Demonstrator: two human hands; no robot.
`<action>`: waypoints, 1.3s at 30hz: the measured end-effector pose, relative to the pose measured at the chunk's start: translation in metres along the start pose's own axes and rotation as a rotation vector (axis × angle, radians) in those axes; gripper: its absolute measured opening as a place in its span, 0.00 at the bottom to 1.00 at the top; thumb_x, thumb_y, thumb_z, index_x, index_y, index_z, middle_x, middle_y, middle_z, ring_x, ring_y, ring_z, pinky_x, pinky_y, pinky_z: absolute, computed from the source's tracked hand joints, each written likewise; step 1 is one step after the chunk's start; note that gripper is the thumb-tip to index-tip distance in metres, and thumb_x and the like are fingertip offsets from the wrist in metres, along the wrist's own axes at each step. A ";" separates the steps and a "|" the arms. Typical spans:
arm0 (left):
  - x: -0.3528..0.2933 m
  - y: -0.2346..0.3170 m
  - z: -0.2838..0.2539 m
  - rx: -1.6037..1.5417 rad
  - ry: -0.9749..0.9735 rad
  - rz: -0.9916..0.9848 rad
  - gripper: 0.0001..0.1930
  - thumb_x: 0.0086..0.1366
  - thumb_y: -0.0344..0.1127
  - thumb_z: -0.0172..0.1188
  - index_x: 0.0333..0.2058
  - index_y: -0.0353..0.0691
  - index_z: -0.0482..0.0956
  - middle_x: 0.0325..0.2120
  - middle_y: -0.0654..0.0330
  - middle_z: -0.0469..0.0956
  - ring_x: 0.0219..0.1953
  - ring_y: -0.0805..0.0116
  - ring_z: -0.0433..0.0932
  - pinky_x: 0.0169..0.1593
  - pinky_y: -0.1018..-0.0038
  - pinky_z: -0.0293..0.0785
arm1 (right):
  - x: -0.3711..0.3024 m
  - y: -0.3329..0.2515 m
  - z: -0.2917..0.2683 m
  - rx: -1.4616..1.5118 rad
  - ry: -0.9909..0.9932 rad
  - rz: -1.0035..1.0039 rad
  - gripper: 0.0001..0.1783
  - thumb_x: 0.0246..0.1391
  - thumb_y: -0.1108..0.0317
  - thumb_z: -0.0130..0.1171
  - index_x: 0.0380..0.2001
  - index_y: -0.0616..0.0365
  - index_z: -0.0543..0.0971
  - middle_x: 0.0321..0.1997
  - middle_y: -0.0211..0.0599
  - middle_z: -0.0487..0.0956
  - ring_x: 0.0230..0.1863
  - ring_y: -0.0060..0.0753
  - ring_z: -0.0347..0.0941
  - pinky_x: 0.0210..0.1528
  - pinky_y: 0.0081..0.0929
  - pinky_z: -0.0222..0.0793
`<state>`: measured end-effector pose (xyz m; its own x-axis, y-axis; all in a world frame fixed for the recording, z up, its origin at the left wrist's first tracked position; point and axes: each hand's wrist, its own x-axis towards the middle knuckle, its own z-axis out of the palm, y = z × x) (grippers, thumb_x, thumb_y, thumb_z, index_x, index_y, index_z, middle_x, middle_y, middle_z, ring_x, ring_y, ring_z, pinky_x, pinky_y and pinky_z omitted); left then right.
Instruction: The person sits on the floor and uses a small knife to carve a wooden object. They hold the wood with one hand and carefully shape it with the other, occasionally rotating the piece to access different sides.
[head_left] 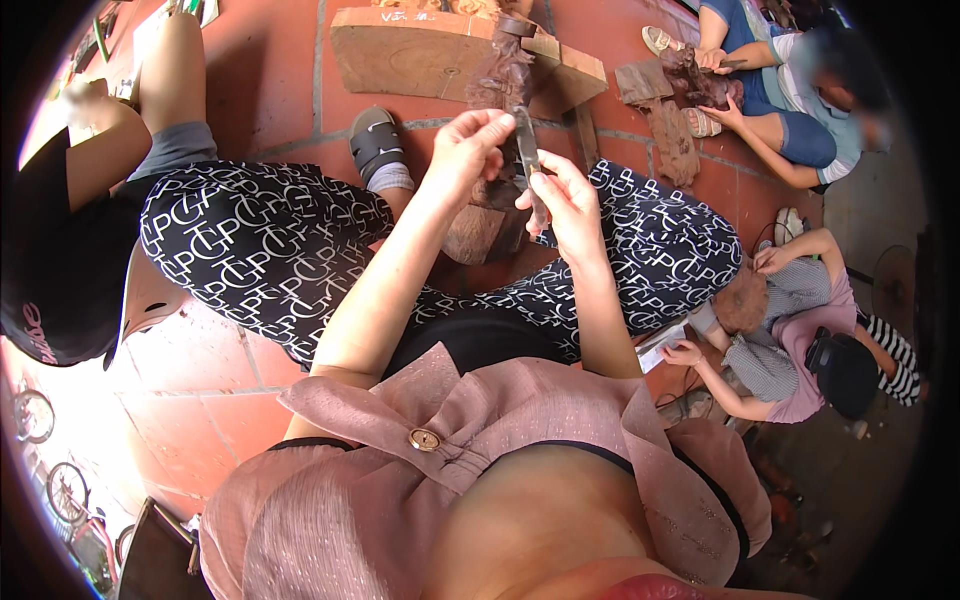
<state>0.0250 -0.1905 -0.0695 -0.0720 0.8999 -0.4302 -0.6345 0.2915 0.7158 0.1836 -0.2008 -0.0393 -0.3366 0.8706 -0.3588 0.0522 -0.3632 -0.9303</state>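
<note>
A narrow, flat, dark grey strip (527,150) slants between my two hands; whether it is a blade, a file or folded sandpaper I cannot tell. At its upper end my left hand (468,150) is closed, thumb and index finger pinching it. My right hand (568,205) grips the lower end between thumb and fingers. Just beyond the strip stands a dark reddish-brown carved wood piece (500,78), partly hidden by my hands. Below my hands, between my knees, sits a brown wooden block (473,236) with its cut face showing.
A thick pale wooden slab (400,58) lies ahead on the red tile floor (270,70). At the upper right a person handles another dark carving (705,80) beside rough wood pieces (672,135). More people sit at the right and left. My sandalled foot (376,140) rests ahead.
</note>
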 end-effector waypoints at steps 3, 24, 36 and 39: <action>-0.008 -0.012 -0.002 -0.129 -0.099 -0.040 0.06 0.56 0.30 0.61 0.31 0.36 0.75 0.20 0.65 0.74 0.16 0.80 0.69 0.18 0.84 0.65 | 0.000 0.001 -0.007 -0.032 -0.025 -0.005 0.16 0.55 0.69 0.53 0.46 0.63 0.71 0.23 0.35 0.77 0.16 0.16 0.69 0.16 0.13 0.66; -0.044 -0.007 -0.043 0.698 -0.095 0.189 0.12 0.50 0.24 0.62 0.34 0.33 0.72 0.23 0.63 0.75 0.27 0.78 0.73 0.32 0.81 0.70 | 0.037 0.018 0.012 0.065 -0.061 0.042 0.09 0.53 0.66 0.57 0.28 0.62 0.76 0.20 0.27 0.72 0.17 0.14 0.65 0.20 0.14 0.63; -0.045 -0.038 -0.030 0.804 0.053 0.350 0.16 0.48 0.23 0.57 0.36 0.35 0.66 0.27 0.57 0.71 0.32 0.68 0.73 0.37 0.70 0.70 | 0.037 0.015 0.024 -0.218 -0.019 0.018 0.11 0.53 0.65 0.57 0.30 0.64 0.77 0.21 0.33 0.75 0.17 0.17 0.69 0.16 0.14 0.64; -0.033 -0.043 -0.033 0.645 0.085 0.400 0.21 0.47 0.20 0.57 0.43 0.36 0.67 0.30 0.58 0.73 0.32 0.70 0.73 0.39 0.74 0.70 | 0.052 0.022 0.025 -0.293 0.029 0.012 0.11 0.53 0.65 0.56 0.26 0.63 0.77 0.19 0.33 0.75 0.17 0.19 0.71 0.17 0.15 0.66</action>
<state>0.0293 -0.2434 -0.1045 -0.2777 0.9562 -0.0926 0.0259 0.1038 0.9943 0.1439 -0.1720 -0.0760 -0.3074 0.8774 -0.3683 0.3268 -0.2662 -0.9068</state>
